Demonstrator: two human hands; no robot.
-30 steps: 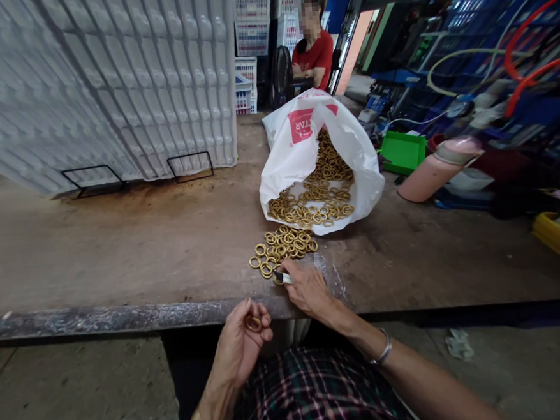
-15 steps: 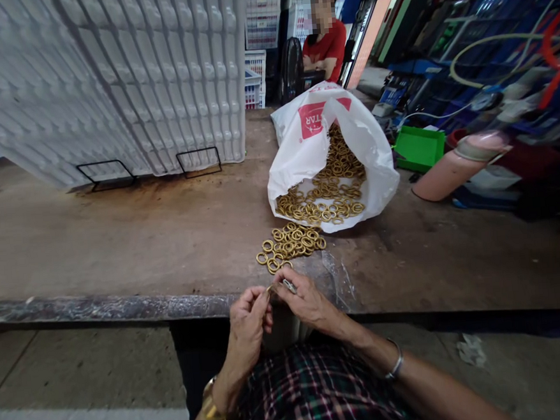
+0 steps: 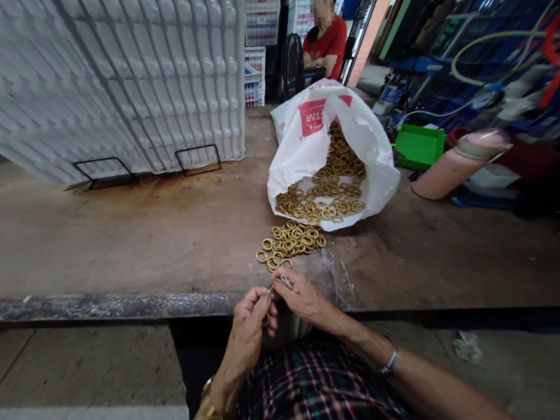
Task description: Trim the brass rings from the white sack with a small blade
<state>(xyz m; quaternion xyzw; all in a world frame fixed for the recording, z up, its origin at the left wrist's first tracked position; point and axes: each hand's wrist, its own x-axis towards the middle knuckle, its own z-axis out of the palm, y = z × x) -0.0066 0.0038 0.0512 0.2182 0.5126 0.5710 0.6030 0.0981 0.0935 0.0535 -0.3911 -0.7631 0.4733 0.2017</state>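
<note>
plaid shirt: dark checked cloth [image 3: 293, 394] fills the near foreground, below the table edge.
left hand: the hand [image 3: 247, 330], a gold-coloured watch [image 3: 211, 410] at its wrist, pinches a brass-coloured ring [image 3: 269, 291] between thumb and fingertips; another ring [image 3: 267, 319] shows among the lower fingers.
right hand: its fingers [image 3: 284, 275] curl around a small tool [image 3: 286, 282], close against the left hand at the pinched ring; a silvery bracelet [image 3: 390, 356] circles the forearm.
loose rings: a pile [image 3: 294, 240] lies on the brown table [image 3: 167, 243], just beyond the hands.
white sack: on its side, the sack [image 3: 377, 165] gapes toward the worker, more rings inside.
right side: a pink cylinder [image 3: 443, 170] leans near a green tray [image 3: 419, 146].
background: a person in red [image 3: 333, 49] sits beyond the sack, near stacked crates [image 3: 263, 22].
</note>
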